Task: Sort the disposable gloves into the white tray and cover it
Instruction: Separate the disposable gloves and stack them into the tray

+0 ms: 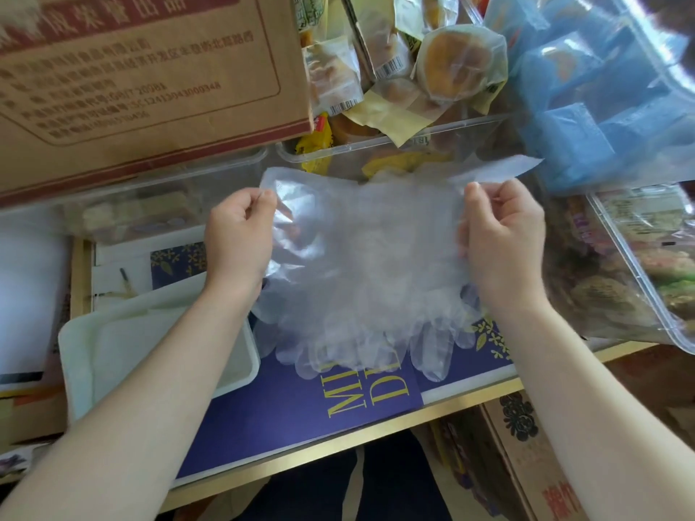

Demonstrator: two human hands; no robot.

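A stack of clear disposable gloves (366, 265) hangs in the air between my hands, cuffs up and fingers drooping toward the purple box. My left hand (240, 235) pinches the stack's left cuff edge between thumb and curled fingers. My right hand (504, 235) pinches the right cuff edge the same way. The white tray (113, 351) lies at the lower left, under my left forearm, and looks empty. No cover for the tray is plainly visible.
A purple box lid with gold lettering (301, 404) lies under the gloves. A cardboard box (143, 80) stands at the back left. Clear tubs of wrapped pastries (395, 144) and a snack tray (647, 265) crowd the back and right. Blue packets (601, 88) sit top right.
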